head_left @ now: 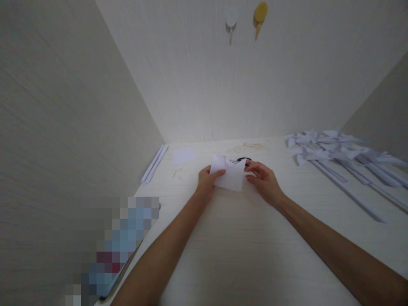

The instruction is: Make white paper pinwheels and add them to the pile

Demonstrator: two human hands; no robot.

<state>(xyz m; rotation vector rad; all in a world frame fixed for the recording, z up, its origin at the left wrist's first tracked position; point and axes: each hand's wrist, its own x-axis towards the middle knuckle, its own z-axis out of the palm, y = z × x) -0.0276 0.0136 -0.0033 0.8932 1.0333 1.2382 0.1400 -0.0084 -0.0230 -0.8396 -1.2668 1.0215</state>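
A square of white paper [230,176] is held up over the table, its top edge bent, with a cut or fold near the top right corner. My left hand [208,180] grips it by the left side, thumb pressed on the front. My right hand [263,180] is at the right edge, thumb and fingers apart, the fingertips close to the corner; whether they touch it I cannot tell. Behind the paper shows a black looped object [244,159], perhaps a scissors handle, mostly hidden.
White paper pinwheels [334,146] on rolled paper sticks [350,191] lie at right. At left are rolled paper tubes [154,164], a flat paper sheet [184,155] and thin sticks [177,173]. Small tan bits [251,145] lie behind. A pixelated object [127,238] stands at lower left.
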